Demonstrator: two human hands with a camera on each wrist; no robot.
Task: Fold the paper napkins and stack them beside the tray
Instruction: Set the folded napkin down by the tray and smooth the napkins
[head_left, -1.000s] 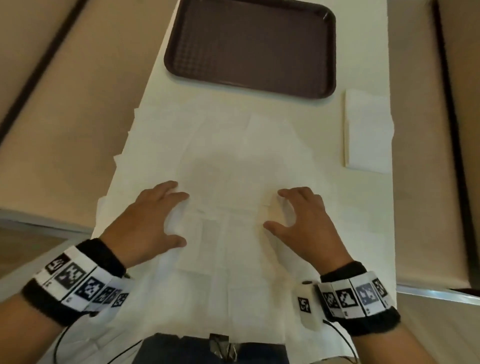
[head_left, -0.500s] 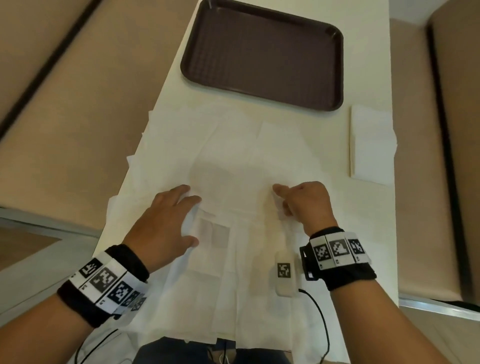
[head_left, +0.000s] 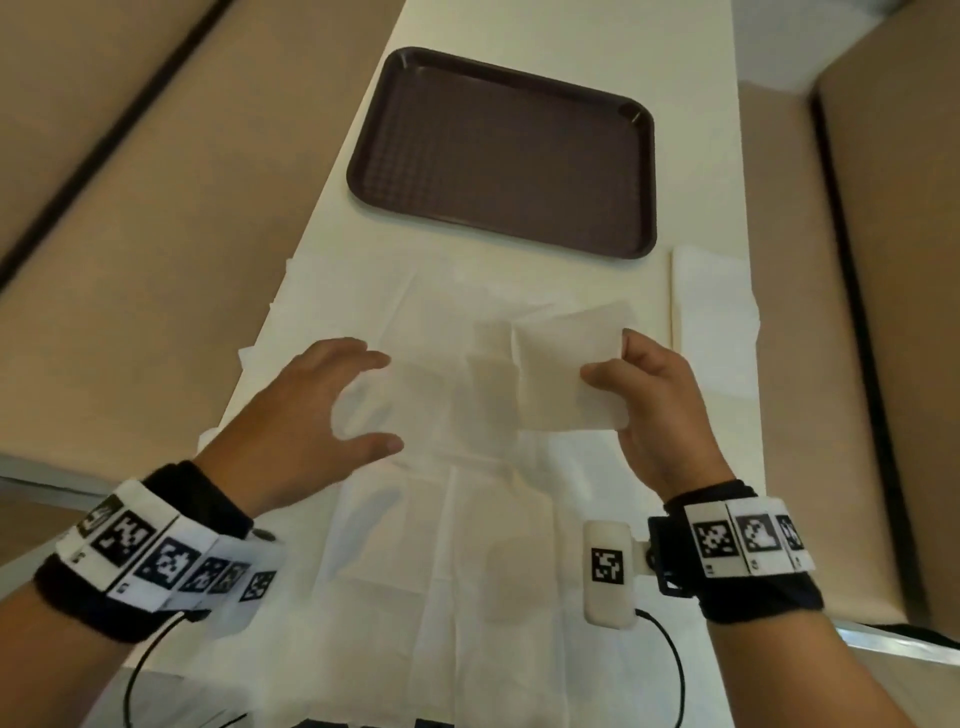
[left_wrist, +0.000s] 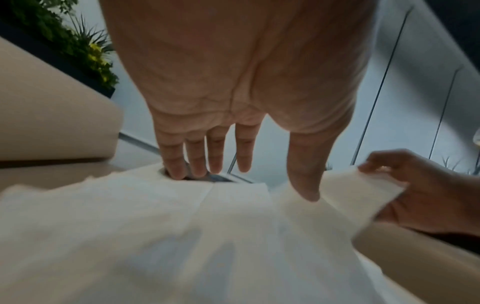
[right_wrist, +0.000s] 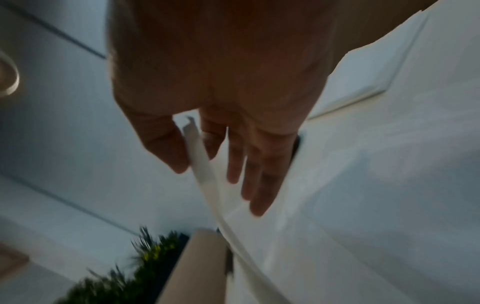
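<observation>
My right hand (head_left: 618, 374) pinches the right edge of a folded white napkin (head_left: 566, 374) between thumb and fingers and holds it lifted above the table. The right wrist view shows the napkin (right_wrist: 200, 162) edge-on in that pinch. My left hand (head_left: 332, 410) hovers spread and open over the loose unfolded napkins (head_left: 457, 519) that cover the near table; its fingers (left_wrist: 205, 152) hang straight above the napkins (left_wrist: 155, 236). A stack of folded napkins (head_left: 711, 312) lies at the right, just below the dark brown tray (head_left: 504, 150).
The narrow white table (head_left: 691, 145) runs away from me between tan padded benches (head_left: 156, 208) on both sides. Plants (left_wrist: 85, 47) stand beyond the left bench. Wrist camera cables hang off the near table edge.
My right hand has closed on a folded napkin and lifted it up and to the right. My left hand has risen off the napkins and hovers open.
</observation>
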